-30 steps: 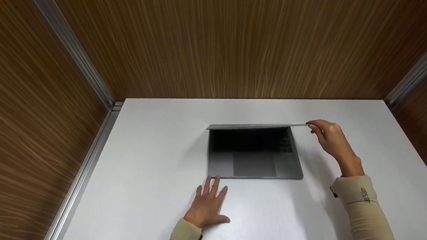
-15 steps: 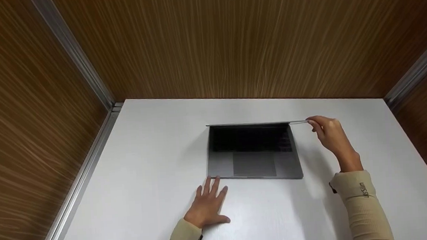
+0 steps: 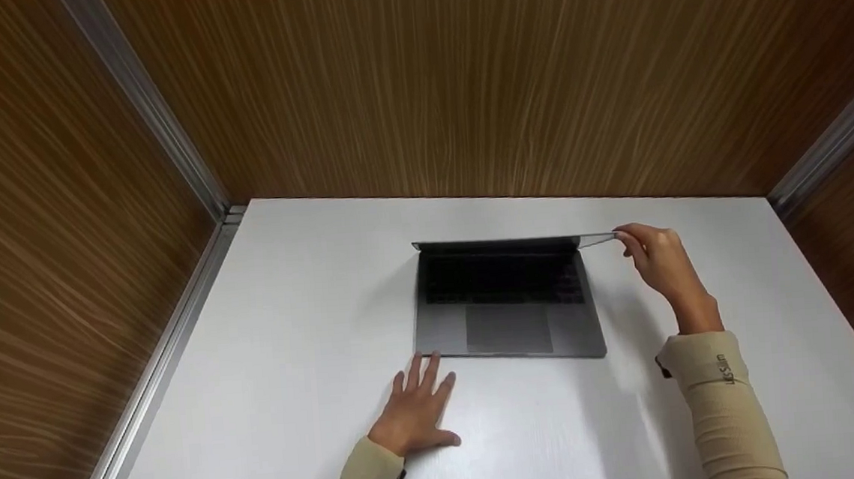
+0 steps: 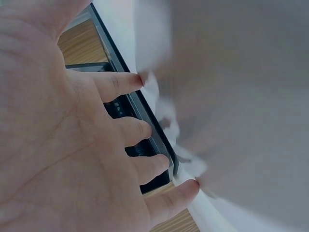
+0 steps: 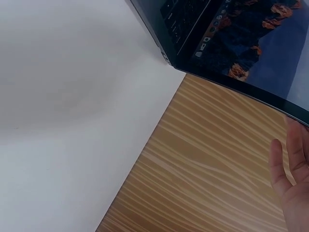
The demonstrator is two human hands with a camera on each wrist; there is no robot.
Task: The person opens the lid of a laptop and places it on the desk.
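Observation:
A grey laptop [image 3: 508, 331] rests on the white table, its keyboard half flat. Seen almost edge-on from above, its lid [image 3: 499, 243] stands raised. At the lid's upper right corner, my right hand [image 3: 662, 264] pinches the edge between thumb and fingers. The right wrist view shows the lit screen [image 5: 270, 43] with a picture and a row of icons. My left hand [image 3: 413, 413] lies spread on the table, two fingertips at the laptop's front left corner. In the left wrist view, the left hand's palm [image 4: 72, 130] and straight fingers fill the left side.
The white table [image 3: 288, 302] carries the laptop near its middle. A wood-grain panel [image 3: 462, 94] rises behind the table's back edge. Another panel [image 3: 45, 259] stands at the left, with a metal rail [image 3: 157, 363] along its foot.
My right hand has moved slightly away from me, tilting the lid farther back. More of the keyboard and the lid's inner face now shows. The left hand has stayed in place.

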